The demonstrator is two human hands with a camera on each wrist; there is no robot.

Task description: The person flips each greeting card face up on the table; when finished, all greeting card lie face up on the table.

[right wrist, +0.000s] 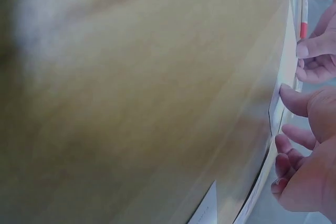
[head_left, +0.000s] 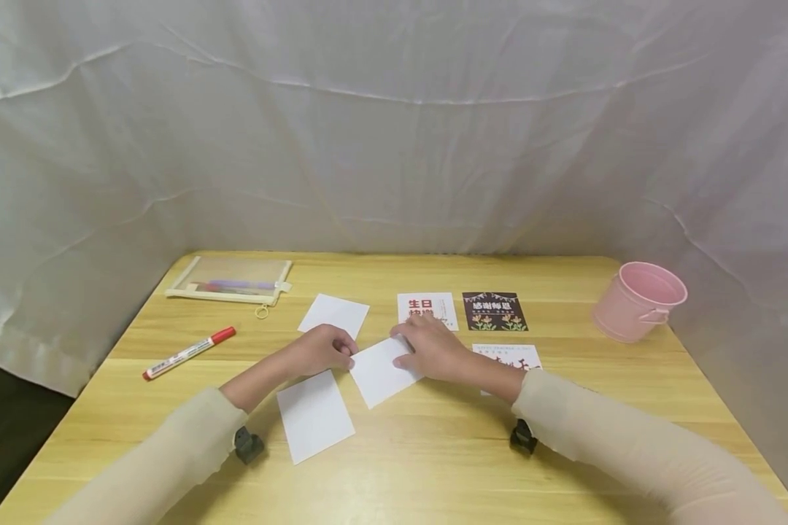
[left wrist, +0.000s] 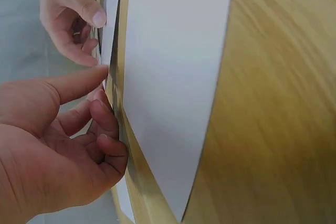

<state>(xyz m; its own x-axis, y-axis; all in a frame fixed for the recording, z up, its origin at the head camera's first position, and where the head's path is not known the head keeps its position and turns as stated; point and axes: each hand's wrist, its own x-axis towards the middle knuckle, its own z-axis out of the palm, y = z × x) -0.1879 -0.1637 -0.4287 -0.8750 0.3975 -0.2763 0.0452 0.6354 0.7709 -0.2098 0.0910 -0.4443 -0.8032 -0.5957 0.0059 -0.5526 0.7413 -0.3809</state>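
Note:
A blank white card (head_left: 382, 372) is between my two hands in the head view, slightly tilted above the table. My left hand (head_left: 320, 348) pinches its left corner with thumb and forefinger. My right hand (head_left: 436, 351) grips the right part, its thumb lying on the upper face. Two more blank cards lie near the left hand: a white card (head_left: 333, 315) behind it and a white card (head_left: 317, 419) in front, which also shows large in the left wrist view. Behind the right hand, a birthday card (head_left: 427, 300) with red characters is partly covered.
A black flower card (head_left: 495, 312) and a white card with red lettering (head_left: 508, 354), partly under the right forearm, lie to the right. A pink bucket (head_left: 620, 310) stands far right. On the left are a red marker (head_left: 190, 353) and a zipped pouch (head_left: 230, 278) holding pens.

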